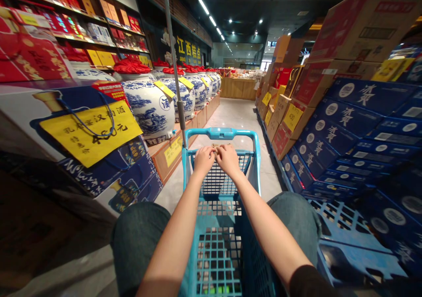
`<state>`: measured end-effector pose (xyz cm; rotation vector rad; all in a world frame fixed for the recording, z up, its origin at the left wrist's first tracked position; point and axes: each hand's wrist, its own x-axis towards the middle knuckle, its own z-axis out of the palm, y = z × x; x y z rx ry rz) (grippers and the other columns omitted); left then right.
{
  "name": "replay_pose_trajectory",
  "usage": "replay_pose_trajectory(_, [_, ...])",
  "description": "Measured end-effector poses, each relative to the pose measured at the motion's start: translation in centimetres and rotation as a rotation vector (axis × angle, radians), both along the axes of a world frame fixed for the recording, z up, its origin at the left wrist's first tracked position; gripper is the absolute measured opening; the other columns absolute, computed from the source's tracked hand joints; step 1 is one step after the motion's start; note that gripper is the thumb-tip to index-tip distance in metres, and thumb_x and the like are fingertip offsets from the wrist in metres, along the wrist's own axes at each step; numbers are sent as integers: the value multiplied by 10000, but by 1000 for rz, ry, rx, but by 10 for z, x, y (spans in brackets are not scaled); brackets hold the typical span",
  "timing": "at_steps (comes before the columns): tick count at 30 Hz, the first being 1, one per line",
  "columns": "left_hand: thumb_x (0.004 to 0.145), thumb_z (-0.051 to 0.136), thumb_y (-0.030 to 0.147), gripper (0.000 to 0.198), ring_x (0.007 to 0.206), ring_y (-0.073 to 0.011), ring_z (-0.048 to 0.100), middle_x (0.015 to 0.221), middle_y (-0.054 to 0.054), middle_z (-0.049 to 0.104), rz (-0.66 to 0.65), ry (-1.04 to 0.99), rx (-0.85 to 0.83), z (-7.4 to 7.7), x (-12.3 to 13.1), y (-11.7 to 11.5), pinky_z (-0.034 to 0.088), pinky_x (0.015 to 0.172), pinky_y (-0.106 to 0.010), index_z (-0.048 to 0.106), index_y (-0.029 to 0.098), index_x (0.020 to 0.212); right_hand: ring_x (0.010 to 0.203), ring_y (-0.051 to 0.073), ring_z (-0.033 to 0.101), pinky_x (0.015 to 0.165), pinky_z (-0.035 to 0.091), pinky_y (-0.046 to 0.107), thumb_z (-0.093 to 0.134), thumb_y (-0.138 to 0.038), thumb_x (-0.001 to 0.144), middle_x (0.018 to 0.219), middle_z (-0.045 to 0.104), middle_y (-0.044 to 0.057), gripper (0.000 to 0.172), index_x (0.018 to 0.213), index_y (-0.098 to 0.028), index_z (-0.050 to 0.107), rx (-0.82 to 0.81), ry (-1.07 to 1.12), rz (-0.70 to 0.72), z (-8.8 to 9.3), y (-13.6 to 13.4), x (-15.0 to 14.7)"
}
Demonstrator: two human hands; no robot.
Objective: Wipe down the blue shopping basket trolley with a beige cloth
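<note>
My left hand (204, 160) and my right hand (227, 157) meet over the upper rack of a blue plastic shopping cart (201, 224). Their fingers are curled and close together around something small and brownish (216, 152), mostly covered by the fingers, so I cannot make out its kind. Just beyond the hands is the cart's blue handle bar (220, 133), which neither hand grips. Between my knees lies the cart's lower basket, with a bit of green at its bottom.
Blue-and-white porcelain jars (148, 108) with red cloth tops line the left, behind stacked gift boxes (89, 125). Dark blue cartons (343, 106) stand on a blue pallet (359, 253) at right. A metal pole (174, 59) rises by the cart. The tiled aisle (235, 112) runs ahead.
</note>
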<state>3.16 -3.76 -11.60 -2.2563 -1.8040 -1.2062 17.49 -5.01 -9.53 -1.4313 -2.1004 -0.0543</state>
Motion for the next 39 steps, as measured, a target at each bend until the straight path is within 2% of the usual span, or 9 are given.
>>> replay_pose_trajectory(3, [926, 524, 90, 289, 1112, -277, 713, 1129, -86, 794, -8, 3, 0, 0, -1, 0, 552, 1065, -446, 773, 212, 1011, 1133, 254, 630, 1022, 447, 348, 539, -207, 1011, 1225, 745, 104, 289, 1170, -190, 780, -19, -12, 30, 3, -1, 1])
replay_pose_trajectory(9, [913, 517, 54, 317, 1127, -258, 718, 1118, -66, 798, -14, -10, -1, 1, 0, -1, 547, 1081, -425, 775, 218, 997, 1066, 242, 685, 897, 476, 321, 508, -237, 1023, 1189, 764, 109, 318, 1096, -175, 812, -146, 111, -260, 11, 6, 29])
replay_pose_trajectory(15, [936, 515, 72, 303, 1122, -269, 718, 1119, -76, 796, 12, 4, -1, 1, 0, 0, 554, 1062, -421, 773, 214, 1006, 1144, 246, 636, 1027, 447, 329, 537, -181, 1000, 1229, 752, 97, 312, 1197, -183, 779, -35, -4, 33, 2, 3, 3])
replay_pose_trajectory(17, [935, 513, 72, 304, 1128, -268, 716, 1125, -81, 795, 9, 0, -8, 0, -1, 0, 550, 1070, -421, 771, 209, 1016, 1138, 239, 642, 1015, 453, 320, 538, -171, 993, 1235, 751, 89, 313, 1190, -189, 780, -37, -12, 62, 3, 2, 1])
replay_pose_trajectory(24, [916, 512, 54, 325, 1138, -254, 715, 1131, -62, 796, -10, -17, -9, 1, 1, -1, 538, 1086, -424, 779, 222, 993, 1047, 238, 697, 856, 469, 313, 484, -247, 1025, 1130, 768, 99, 337, 1059, -184, 813, -163, 141, -312, 14, 8, 37])
replay_pose_trajectory(27, [913, 515, 58, 321, 1126, -257, 716, 1125, -63, 797, -13, -18, 0, 0, 1, 0, 543, 1078, -432, 779, 224, 989, 1102, 260, 676, 930, 469, 331, 502, -224, 1017, 1172, 763, 114, 329, 1129, -169, 807, -111, 87, -238, 9, 7, 28])
replay_pose_trajectory(32, [928, 534, 88, 278, 1115, -269, 715, 1112, -68, 797, -2, -10, 4, -1, -2, 1, 556, 1045, -422, 763, 228, 997, 1146, 255, 643, 1047, 443, 339, 544, -208, 1011, 1238, 753, 93, 311, 1220, -186, 774, -8, -31, 66, 2, 1, 0])
replay_pose_trajectory(34, [925, 530, 78, 284, 1121, -265, 715, 1124, -65, 797, -8, -10, -6, 0, -2, 1, 554, 1050, -419, 760, 225, 1001, 1125, 246, 655, 987, 459, 321, 549, -214, 1006, 1216, 756, 90, 295, 1181, -191, 785, -41, -18, 14, 4, 2, 4])
replay_pose_trajectory(39, [913, 513, 51, 319, 1126, -264, 719, 1114, -65, 799, -15, -13, -1, 2, 1, -1, 546, 1073, -434, 772, 226, 977, 1043, 243, 694, 841, 464, 316, 485, -259, 1041, 1140, 765, 107, 340, 1075, -187, 816, -161, 101, -296, 12, 7, 32])
